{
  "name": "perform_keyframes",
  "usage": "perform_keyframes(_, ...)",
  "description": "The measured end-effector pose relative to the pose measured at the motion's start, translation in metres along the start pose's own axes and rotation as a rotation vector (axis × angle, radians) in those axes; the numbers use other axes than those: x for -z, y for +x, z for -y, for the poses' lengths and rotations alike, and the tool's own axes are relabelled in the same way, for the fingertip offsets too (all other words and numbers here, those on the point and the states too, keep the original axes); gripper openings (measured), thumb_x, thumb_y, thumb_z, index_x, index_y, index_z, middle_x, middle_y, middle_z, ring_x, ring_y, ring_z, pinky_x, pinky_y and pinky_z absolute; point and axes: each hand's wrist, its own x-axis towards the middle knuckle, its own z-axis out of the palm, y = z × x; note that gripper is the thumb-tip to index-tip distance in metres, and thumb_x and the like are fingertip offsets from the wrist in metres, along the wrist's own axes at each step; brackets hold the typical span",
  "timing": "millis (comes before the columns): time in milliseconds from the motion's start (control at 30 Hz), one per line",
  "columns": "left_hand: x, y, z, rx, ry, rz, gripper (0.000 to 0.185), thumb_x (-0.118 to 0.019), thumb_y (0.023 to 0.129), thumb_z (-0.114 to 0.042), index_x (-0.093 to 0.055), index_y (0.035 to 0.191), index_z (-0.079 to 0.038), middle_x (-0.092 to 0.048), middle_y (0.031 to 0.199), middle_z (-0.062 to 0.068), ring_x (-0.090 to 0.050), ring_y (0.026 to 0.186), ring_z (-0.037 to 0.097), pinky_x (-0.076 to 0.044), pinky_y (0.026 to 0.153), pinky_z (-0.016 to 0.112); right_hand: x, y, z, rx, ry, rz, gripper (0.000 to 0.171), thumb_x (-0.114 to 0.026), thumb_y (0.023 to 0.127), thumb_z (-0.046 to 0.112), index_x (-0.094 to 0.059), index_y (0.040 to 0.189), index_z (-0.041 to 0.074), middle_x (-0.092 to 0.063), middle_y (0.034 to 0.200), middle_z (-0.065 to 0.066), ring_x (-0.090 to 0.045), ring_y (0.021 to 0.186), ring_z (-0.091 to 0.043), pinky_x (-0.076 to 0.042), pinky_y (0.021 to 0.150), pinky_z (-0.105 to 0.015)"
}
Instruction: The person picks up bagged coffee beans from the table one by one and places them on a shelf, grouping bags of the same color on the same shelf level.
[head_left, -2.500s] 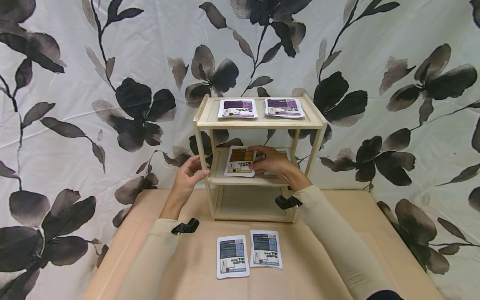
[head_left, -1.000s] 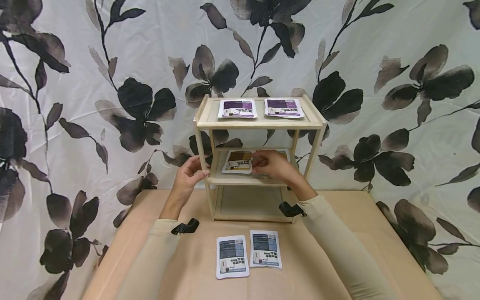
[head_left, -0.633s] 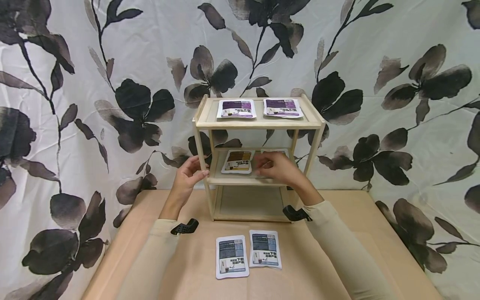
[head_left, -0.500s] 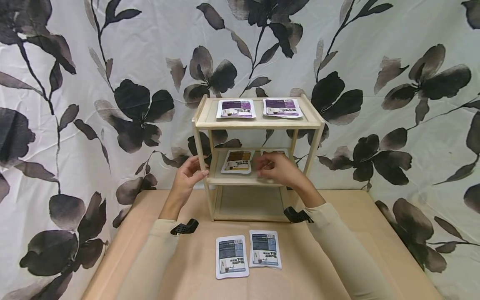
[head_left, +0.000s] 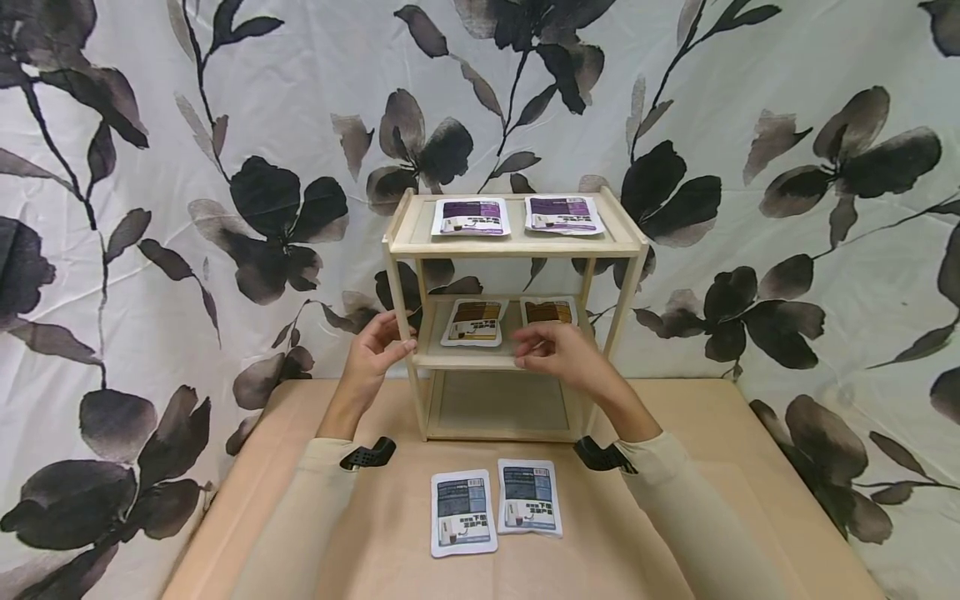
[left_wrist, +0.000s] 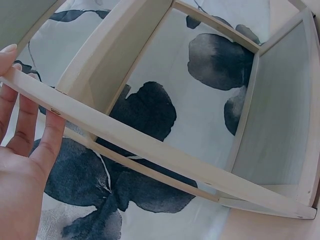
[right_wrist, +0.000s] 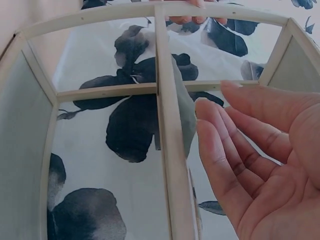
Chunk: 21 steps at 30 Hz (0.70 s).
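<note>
Pulling back from the middle shelf, my right hand (head_left: 558, 354) now hangs in front of the wooden rack (head_left: 405, 250) with nothing in it, fingers loosely extended and slightly spread; a moment ago it lay over the right brown packet (head_left: 550, 312), which now shows in full. That packet lies flat on the middle shelf just beside the left brown packet (head_left: 474, 322), which I slid further in earlier. My left hand (head_left: 375, 354) has not moved: its straight fingers rest against the rack's front left post at shelf height, palm turned to the rack.

Two purple packets (head_left: 471, 216) lie on the top shelf and two blue-grey packets (head_left: 462, 510) on the table (head_left: 675, 400) before the rack. All carry a dark band with small print too fine to read.
</note>
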Motion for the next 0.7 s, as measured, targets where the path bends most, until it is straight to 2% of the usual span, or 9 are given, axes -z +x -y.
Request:
perform_keyframes(167,0.000,-0.001,-0.001,0.000,0.004,-0.004,0.047,-0.071,0.091,0.004,-0.056,0.136,0.003,-0.062,0.113,0.027,-0.060,0.103,0.019,-0.050,0.091,0.030,-0.007,-0.008,-0.004,0.024,0.013,0.017,0.035,-0.076,0.091,0.010,-0.068,0.125,0.001,-0.073,0.102,-0.006,-0.068,0.089,-0.020,-0.056,0.074,-0.026)
perform_keyframes(267,0.000,-0.001,-0.001,-0.001,0.001,-0.005,0.045,-0.071,0.091,0.004,-0.060,0.134,-0.003,-0.062,0.112,0.027,-0.060,0.103,0.019,-0.050,0.092,0.031,-0.011,-0.013,-0.006,0.044,0.036,0.049,0.035,-0.076,0.092,0.010,-0.068,0.125,0.001,-0.073,0.103,-0.008,-0.068,0.091,-0.021,-0.056,0.076,-0.026)
perform_keyframes(367,0.000,-0.001,-0.001,-0.003,-0.005,-0.006,0.044,-0.071,0.091,0.004,-0.062,0.132,-0.008,-0.065,0.110,0.021,-0.060,0.103,0.020,-0.050,0.092,0.031,-0.014,-0.018,-0.007,0.067,0.031,0.071,0.035,-0.076,0.091,0.010,-0.068,0.124,0.003,-0.073,0.104,-0.008,-0.068,0.092,-0.021,-0.055,0.077,-0.027)
perform_keyframes(500,0.000,-0.001,0.000,-0.007,-0.006,-0.006,0.044,-0.070,0.091,0.004,-0.062,0.132,-0.009,-0.067,0.107,0.007,-0.060,0.103,0.020,-0.049,0.093,0.031,-0.016,-0.025,-0.007,0.101,0.029,0.114,0.034,-0.076,0.091,0.011,-0.069,0.125,0.008,-0.074,0.105,-0.003,-0.069,0.094,-0.018,-0.056,0.080,-0.030)
perform_keyframes(633,0.001,-0.001,0.000,-0.006,0.008,-0.002,0.044,-0.071,0.092,0.003,-0.061,0.133,-0.008,-0.067,0.107,0.003,-0.060,0.104,0.020,-0.049,0.093,0.031,-0.018,-0.031,-0.012,0.123,0.027,0.173,0.036,-0.077,0.091,0.013,-0.068,0.126,0.012,-0.073,0.107,0.001,-0.069,0.096,-0.016,-0.057,0.081,-0.031)
perform_keyframes(700,0.002,0.000,0.002,-0.012,0.008,0.000,0.045,-0.070,0.092,0.003,-0.059,0.135,-0.003,-0.067,0.107,0.002,-0.060,0.104,0.020,-0.049,0.093,0.030,-0.021,-0.033,-0.016,0.124,0.031,0.203,0.038,-0.077,0.091,0.013,-0.067,0.128,0.013,-0.073,0.108,0.001,-0.069,0.097,-0.016,-0.057,0.082,-0.032)
